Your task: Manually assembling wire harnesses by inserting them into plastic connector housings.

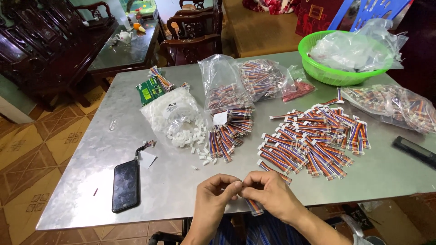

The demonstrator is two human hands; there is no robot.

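My left hand [215,195] and my right hand [270,195] meet fingertip to fingertip at the near edge of the metal table [81,190]. A short multicoloured ribbon cable [254,207] hangs down from my right hand's fingers. My left fingertips pinch at its upper end, where a small white part may sit; it is too small to tell. A spread of finished ribbon cables with white connectors [309,140] lies just beyond my right hand. A torn bag of white plastic connectors [175,118] lies beyond my left hand.
A black phone [125,185] lies at the near left. Clear bags of cables [227,95] sit mid-table, another bag [395,106] at right. A green basket [318,68] holds plastic bags. A black flat object [415,152] lies far right. Dark wooden chairs [190,31] stand behind.
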